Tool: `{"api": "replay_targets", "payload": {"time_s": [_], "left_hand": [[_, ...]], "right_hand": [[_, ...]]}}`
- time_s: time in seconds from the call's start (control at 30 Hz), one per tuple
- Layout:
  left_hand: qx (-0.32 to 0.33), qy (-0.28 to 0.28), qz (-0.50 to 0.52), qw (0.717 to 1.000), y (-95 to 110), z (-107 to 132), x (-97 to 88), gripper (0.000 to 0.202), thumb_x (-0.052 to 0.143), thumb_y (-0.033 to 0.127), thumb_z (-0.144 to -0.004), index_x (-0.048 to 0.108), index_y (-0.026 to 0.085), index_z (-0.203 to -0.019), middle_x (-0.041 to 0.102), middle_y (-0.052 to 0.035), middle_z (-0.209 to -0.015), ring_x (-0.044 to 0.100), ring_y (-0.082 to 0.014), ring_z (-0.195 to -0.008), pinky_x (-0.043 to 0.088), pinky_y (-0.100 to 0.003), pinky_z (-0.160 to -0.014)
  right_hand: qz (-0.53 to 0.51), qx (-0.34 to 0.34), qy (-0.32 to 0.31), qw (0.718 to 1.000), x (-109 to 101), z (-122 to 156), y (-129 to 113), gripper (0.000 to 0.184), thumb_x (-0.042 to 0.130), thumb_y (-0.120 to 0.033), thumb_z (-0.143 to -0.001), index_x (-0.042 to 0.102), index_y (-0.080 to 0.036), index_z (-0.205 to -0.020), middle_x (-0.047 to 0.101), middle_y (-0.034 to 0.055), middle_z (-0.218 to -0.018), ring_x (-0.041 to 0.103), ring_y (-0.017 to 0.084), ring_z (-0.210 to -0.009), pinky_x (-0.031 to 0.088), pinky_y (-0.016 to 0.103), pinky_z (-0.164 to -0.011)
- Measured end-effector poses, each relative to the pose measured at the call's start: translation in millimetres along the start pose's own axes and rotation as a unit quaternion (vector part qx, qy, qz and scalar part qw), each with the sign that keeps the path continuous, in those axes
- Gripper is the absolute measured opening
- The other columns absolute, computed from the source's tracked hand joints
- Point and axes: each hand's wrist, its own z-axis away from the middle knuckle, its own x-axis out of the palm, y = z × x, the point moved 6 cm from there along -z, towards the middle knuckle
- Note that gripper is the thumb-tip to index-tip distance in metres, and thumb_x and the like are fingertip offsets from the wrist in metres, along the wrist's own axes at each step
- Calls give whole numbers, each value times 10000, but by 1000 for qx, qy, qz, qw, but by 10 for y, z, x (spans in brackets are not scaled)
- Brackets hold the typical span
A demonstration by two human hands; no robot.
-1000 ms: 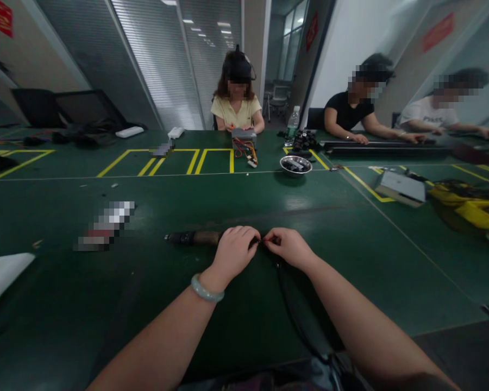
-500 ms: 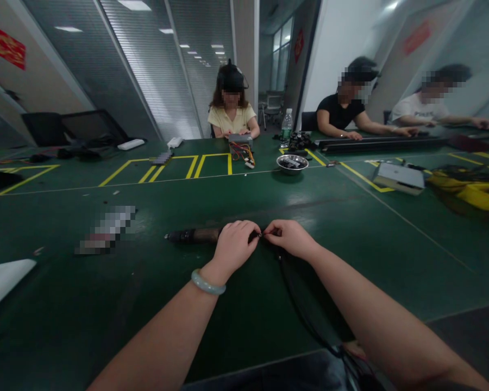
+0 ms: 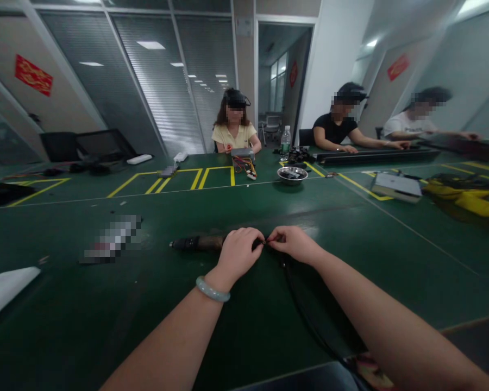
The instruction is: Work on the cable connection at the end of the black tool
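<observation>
My left hand lies across the rear of a dark, pen-shaped electric screwdriver, whose tip points left on the green table. Its thumb and forefinger are pinched at a tiny dark piece that I cannot make out. Fingertips of my right hand are pinched too, meeting the left ones at the same spot. Below the right hand, a black cable runs over the table toward my lap. My fingers hide the screwdriver's rear end and whatever joins it to the cable.
A blurred-out packet and a white object lie to the left. Further off are a metal bowl of dark parts, a power supply with wires, a bottle and a white box. Three people sit across the table.
The whole scene sits lower in the picture, as the camera has tilted up. Both hands keep pinching at the same place by the screwdriver.
</observation>
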Motion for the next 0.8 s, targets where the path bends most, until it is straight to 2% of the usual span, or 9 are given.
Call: {"api": "replay_targets", "payload": {"time_s": [0.2, 0.47, 0.63, 0.8], "left_hand": [[-15, 11, -1, 1000, -14, -1, -1, 203, 639, 207, -816, 582, 247, -1007, 646, 3, -993, 578, -210, -956, 415, -366, -838], [-4, 2, 4, 1000, -15, -4, 18, 157, 613, 207, -834, 569, 254, -978, 639, 3, -1000, 577, -209, -959, 412, -375, -852], [-39, 26, 1, 999, -65, -1, 8, 268, 640, 256, -826, 525, 233, -1068, 632, -22, -994, 593, -226, -944, 424, -387, -853], [1, 2, -3, 1000, -9, -7, 18, 125, 617, 223, -835, 566, 243, -947, 641, 0, -980, 587, -216, -946, 421, -381, -844]], "right_hand": [[-5, 4, 1, 1000, 7, -5, -11, 112, 639, -247, -790, 710, -214, -869, 712, -17, -797, 616, 113, -679, 430, 206, -604], [-2, 18, 1, 1000, 1, -6, -20, 120, 639, -242, -782, 713, -206, -870, 707, -7, -794, 611, 121, -671, 427, 213, -599], [-8, 18, -1, 1000, 14, -8, -10, 111, 630, -232, -787, 706, -203, -862, 711, -4, -803, 619, 125, -682, 437, 218, -613], [-11, 14, -2, 1000, 14, -5, -17, 114, 631, -236, -791, 707, -207, -871, 710, -9, -795, 614, 120, -677, 430, 211, -603]]}}
